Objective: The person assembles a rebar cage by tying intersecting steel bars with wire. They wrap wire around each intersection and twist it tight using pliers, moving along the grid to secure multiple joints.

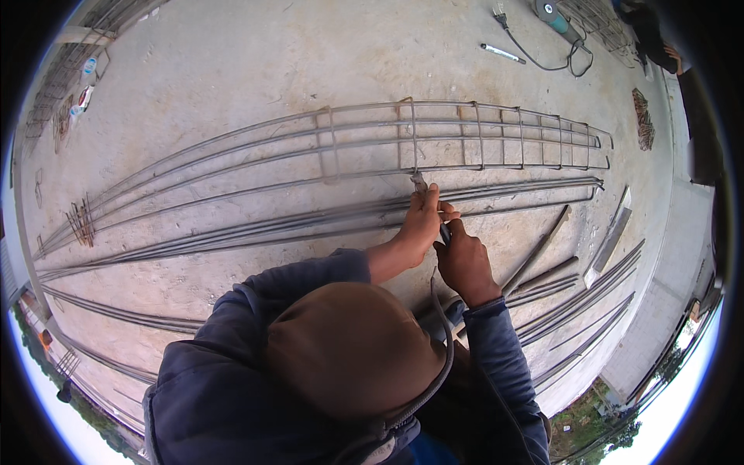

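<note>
Left hand (419, 222) and right hand (463, 262) stretched forward together, fingers closed around a slim dark-handled metal tying tool (422, 186). Tool tip touching the near lower rail of the long grey steel rebar cage (434, 136) lying on the concrete floor (232, 62), loose bars (232, 236) alongside.

Bare concrete floor (232, 70); on it a rebar cage (465, 136), loose steel bars (232, 236), an angle grinder (554, 17).
</note>
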Demonstrator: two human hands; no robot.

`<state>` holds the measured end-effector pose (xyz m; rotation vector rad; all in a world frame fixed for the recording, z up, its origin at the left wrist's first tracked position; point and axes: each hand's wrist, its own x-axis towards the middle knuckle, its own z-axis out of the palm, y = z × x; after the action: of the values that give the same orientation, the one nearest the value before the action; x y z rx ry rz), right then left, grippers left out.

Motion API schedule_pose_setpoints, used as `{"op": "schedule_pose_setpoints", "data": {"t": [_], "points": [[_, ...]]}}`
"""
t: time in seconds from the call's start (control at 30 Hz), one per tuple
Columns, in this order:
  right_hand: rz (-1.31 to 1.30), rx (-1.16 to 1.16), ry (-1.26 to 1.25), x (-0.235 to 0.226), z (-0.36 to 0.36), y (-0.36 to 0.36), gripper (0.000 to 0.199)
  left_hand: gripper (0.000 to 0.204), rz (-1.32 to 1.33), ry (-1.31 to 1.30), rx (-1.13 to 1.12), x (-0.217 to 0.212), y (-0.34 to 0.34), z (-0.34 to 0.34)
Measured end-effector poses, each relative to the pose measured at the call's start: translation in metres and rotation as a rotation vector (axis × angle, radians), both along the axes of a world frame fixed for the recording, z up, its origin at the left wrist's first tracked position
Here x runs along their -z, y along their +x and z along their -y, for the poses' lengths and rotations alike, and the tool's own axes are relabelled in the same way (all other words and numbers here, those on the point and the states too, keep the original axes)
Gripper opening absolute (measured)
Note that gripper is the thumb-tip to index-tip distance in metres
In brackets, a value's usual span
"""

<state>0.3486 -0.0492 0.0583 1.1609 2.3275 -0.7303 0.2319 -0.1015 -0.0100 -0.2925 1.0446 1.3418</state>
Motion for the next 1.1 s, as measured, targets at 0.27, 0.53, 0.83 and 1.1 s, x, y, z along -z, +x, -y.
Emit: {"op": "schedule_pose_setpoints", "data": {"t": [0.27, 0.53, 0.83, 1.1], "points": [[0.317, 0.024, -0.587, -0.081, -0.090, -0.068, 0.037, 0.091, -1.701, 0.465, 0.272, 0.005, -0.029, 0.064], [0.866, -0.613, -0.178, -0.122, -0.117, -0.168, 0.033, 0.099, -1.649, 0.589, 0.198, -0.012, -0.046, -0.055], [0.188, -1.420, 0.875, -0.104, -0.145, -0.156, 0.027, 0.061, -1.185, 0.427, 0.243, -0.029, -0.094, -0.080], [0.174, -1.317, 0.684, -0.098, -0.160, -0.170, 0.020, 0.047, -1.107, 0.342, 0.310, -0.033, -0.098, -0.085]]}}
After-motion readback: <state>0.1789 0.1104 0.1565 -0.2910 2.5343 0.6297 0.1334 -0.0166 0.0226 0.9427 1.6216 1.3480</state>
